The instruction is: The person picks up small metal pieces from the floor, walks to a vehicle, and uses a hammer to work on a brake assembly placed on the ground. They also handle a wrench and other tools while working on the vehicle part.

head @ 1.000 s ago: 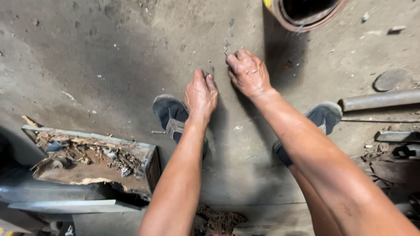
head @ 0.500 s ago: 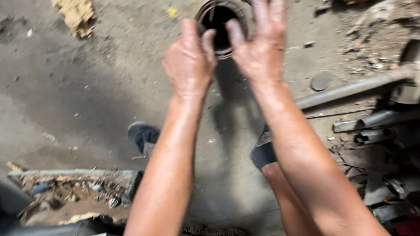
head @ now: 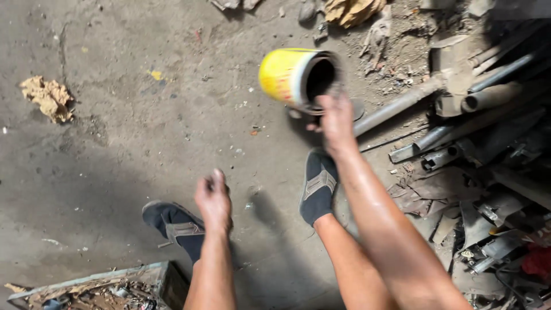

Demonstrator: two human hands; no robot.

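Right hand (head: 336,121) grips the near rim of the yellow can (head: 297,77), fingers hooked over the edge, and the can is tipped on its side with its dark mouth towards me, low over the concrete floor (head: 143,143). Left hand (head: 213,198) hangs loosely curled and holds nothing, above the dark shoe (head: 172,223). I judge the hold thin — one hand on a rim, with a wet-looking forearm — so the can could slip and roll towards the metal pipes (head: 402,103) just beside it, or spill whatever is inside; I cannot see its contents.
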